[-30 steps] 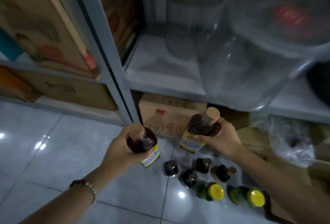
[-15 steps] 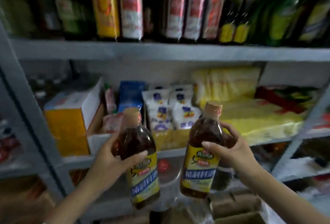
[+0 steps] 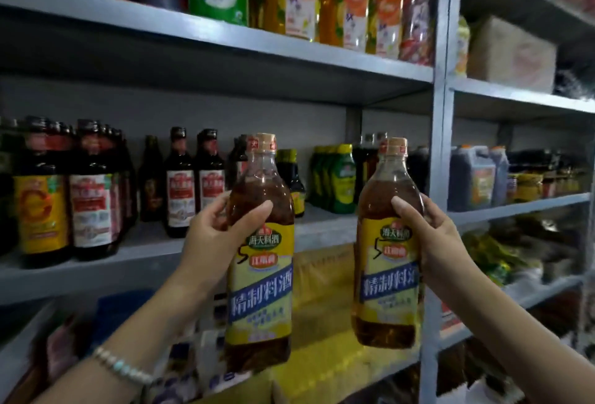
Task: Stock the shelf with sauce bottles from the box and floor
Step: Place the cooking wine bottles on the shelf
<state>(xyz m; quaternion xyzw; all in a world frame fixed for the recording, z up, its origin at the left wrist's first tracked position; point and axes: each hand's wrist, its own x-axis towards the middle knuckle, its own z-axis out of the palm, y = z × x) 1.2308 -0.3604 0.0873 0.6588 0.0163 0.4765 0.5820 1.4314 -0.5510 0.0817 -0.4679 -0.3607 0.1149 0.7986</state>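
Amber-brown liquid fills the two sauce bottles, both upright with caps on top and yellow labels facing the camera. The left bottle (image 3: 260, 252) is gripped at its shoulder by the left hand (image 3: 211, 242), thumb across the front and fingers curled round behind. The right bottle (image 3: 388, 242) is held the same way by the right hand (image 3: 442, 242). Both hang in the air on the near side of the middle shelf (image 3: 325, 225), their bases below its board, so each probably needs lifting before it goes in away from the person. The barest stretch of board lies between the two bottles, about equally near to either hand. Red-labelled dark bottles (image 3: 180, 184) stand to its left and green-and-yellow bottles (image 3: 338, 178) at its far right. A dark bottle with a yellow cap (image 3: 289, 171) stands just behind the left bottle. The grey upright post (image 3: 439, 146) rises close behind the right bottle, which leaves little room on that side. The upper shelf (image 3: 225, 39) sits well above the caps.
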